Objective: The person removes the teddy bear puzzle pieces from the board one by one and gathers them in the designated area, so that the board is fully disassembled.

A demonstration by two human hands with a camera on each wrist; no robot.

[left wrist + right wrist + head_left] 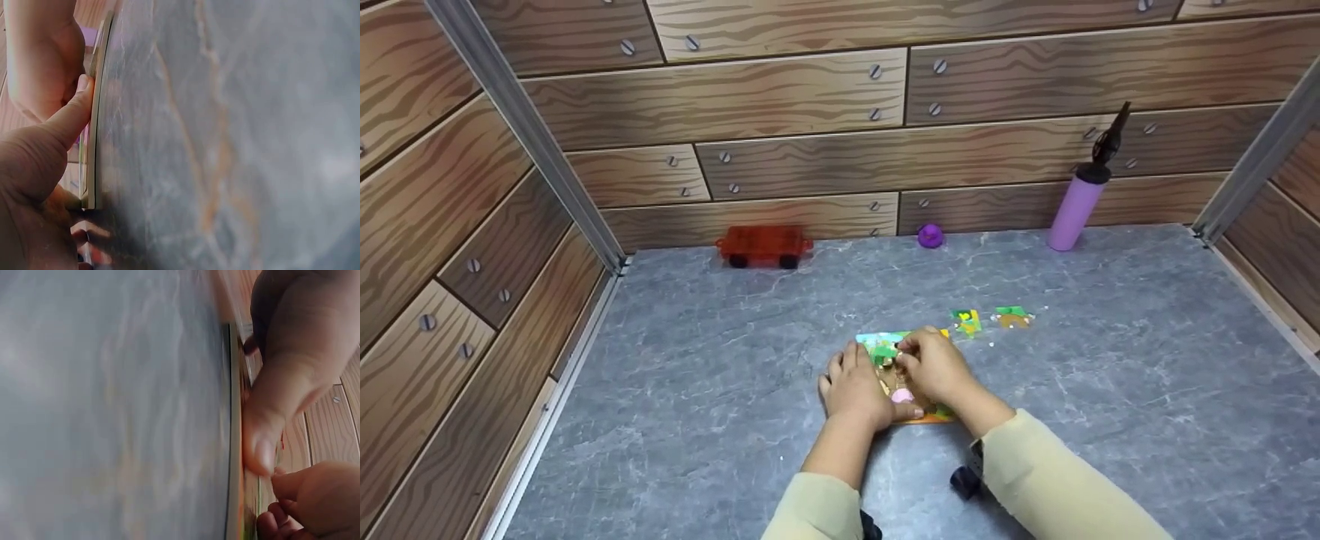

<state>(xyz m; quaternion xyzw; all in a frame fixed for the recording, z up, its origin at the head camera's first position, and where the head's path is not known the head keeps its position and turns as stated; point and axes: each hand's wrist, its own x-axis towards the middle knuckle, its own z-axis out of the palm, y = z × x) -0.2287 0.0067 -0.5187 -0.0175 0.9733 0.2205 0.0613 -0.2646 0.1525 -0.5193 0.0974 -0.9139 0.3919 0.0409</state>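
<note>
One thin puzzle board [901, 395], brightly multicoloured, orange-edged

Plank-patterned walls [787, 101] (grey metal corners [547, 150])

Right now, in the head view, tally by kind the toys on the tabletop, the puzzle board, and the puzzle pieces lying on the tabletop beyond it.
Puzzle board: 1
Loose puzzle pieces: 2
Red toy cart: 1
Small purple toy: 1
Purple pump: 1
Total: 6
</note>
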